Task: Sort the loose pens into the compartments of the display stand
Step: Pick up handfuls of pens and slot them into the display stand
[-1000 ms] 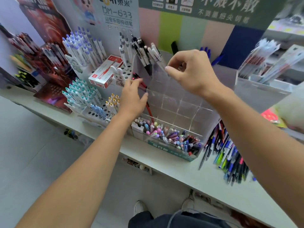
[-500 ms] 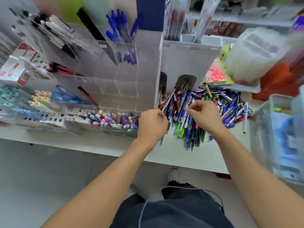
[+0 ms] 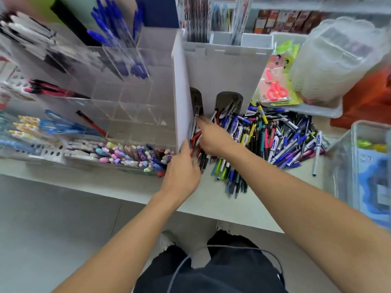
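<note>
- The loose pens (image 3: 273, 140) lay heaped on the counter (image 3: 211, 206), at about 2 o'clock from your hands, just right of the white side panel (image 3: 182, 98) of the display stand (image 3: 118, 102).
- Your right hand (image 3: 213, 137) rested on the near-left edge of the heap, index finger extended toward 11 o'clock at the pens lying against the panel's foot. The other fingers were curled under; whether they held a pen could not be determined.
- Your left hand (image 3: 182, 172) sat at 7 o'clock from the right hand, fingers fairly straight and pressed against the panel's lower front edge. The far side of the fingers was hidden, so a grasp on any pen could not be confirmed.
- The red and black pens (image 3: 197, 142) between your two hands ran with their long axes roughly 12 to 6 o'clock, tips toward you. Farther right, the heap fanned toward 2 and 4 o'clock.
- The right hand was the nearer to the heap; the left was the nearer to the stand.
- The stand's clear compartments lay at 10 to 11 o'clock from the hands. Blue pens (image 3: 118, 39) stood in an upper one, red pens (image 3: 50, 89) in a middle one; several compartments between appeared unfilled.
- Assessment: a pinch across the barrel suited these pens, followed by a carry leftward past the panel.
</note>
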